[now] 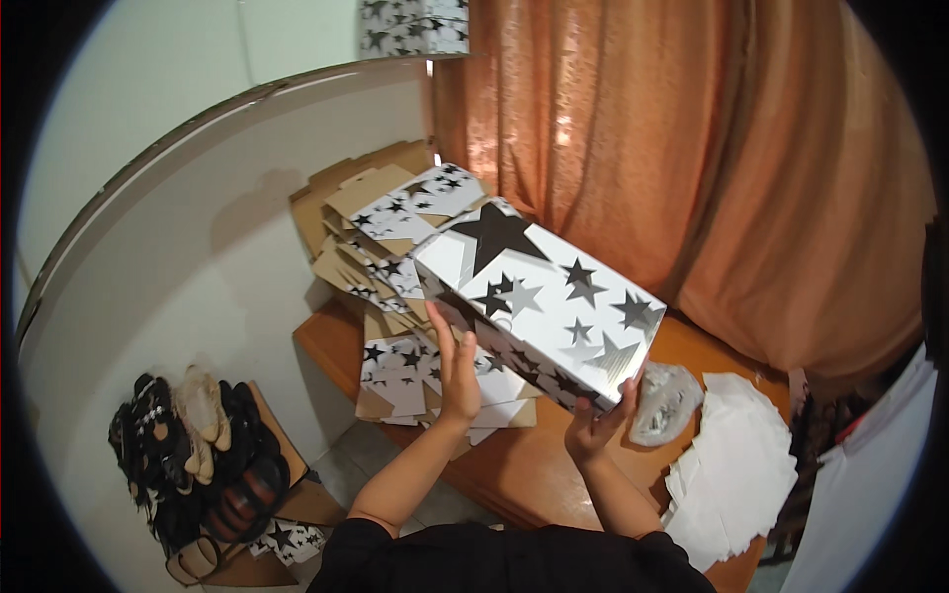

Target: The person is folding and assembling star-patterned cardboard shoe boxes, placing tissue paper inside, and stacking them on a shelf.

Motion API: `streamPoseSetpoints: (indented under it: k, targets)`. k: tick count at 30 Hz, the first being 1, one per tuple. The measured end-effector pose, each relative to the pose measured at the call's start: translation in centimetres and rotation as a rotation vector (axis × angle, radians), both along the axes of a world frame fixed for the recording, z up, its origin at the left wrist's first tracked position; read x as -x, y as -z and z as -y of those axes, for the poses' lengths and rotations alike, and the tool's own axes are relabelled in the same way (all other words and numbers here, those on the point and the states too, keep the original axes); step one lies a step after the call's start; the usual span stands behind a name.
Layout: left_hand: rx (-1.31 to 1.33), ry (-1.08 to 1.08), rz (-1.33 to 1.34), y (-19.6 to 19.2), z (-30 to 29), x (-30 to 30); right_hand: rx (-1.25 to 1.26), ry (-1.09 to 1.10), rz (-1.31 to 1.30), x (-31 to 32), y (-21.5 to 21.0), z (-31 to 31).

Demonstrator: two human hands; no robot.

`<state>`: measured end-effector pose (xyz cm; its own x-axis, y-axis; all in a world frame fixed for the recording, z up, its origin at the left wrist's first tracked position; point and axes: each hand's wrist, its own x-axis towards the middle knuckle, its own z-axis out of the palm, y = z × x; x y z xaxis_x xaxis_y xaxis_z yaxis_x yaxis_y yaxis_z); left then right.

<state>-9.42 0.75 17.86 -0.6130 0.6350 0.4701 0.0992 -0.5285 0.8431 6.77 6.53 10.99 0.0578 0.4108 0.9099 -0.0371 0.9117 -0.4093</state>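
Observation:
A long white cardboard box printed with black and grey stars is tilted in front of me, its lid side up. My left hand lies against its near long side, fingers stretched up along the cardboard. At the near right corner, my right hand grips the lower edge, with some fingers hidden. Together they hold the box above the table. Behind and left of it is an untidy stack of flattened star-printed cardboard pieces, with brown insides showing.
The brown wooden table carries a clear plastic bag and a spread pile of white paper sheets at right. An orange curtain hangs behind. Several shoes sit at lower left; another star-printed box stands at the top.

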Motion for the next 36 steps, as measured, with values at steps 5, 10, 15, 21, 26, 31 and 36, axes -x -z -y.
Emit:
streamPoseSetpoints:
  k: [5, 10, 15, 21, 26, 31, 36]
  targets:
    - [0.066, -0.15, -0.556, -2.6, 1.0, 3.5, -0.033, -0.111, -0.12, 4.4, -5.2, -2.4]
    - [0.102, -0.349, -0.932, -5.8, 0.4, 8.5, -0.099, -0.066, -0.223, 8.3, -10.2, -4.3]
    - [0.183, -0.545, -1.319, -9.1, -2.0, 15.3, -0.207, 0.044, -0.28, 12.2, -16.1, -6.9]
    - [0.106, -0.816, -1.64, -15.5, -7.5, 26.4, -0.326, 0.003, -0.354, 17.8, -26.1, -11.2]
    - [-0.09, -1.233, -1.786, -21.4, -13.7, 34.5, -0.411, 0.149, -0.39, 23.0, -34.6, -15.8]
    - [-0.18, -1.211, -1.845, -25.8, -19.1, 38.8, -0.416, 0.522, -0.403, 27.2, -41.1, -20.4]
    - [0.06, -1.231, -2.003, -27.0, -22.3, 39.6, -0.251, 0.551, -0.511, 31.2, -46.8, -22.8]
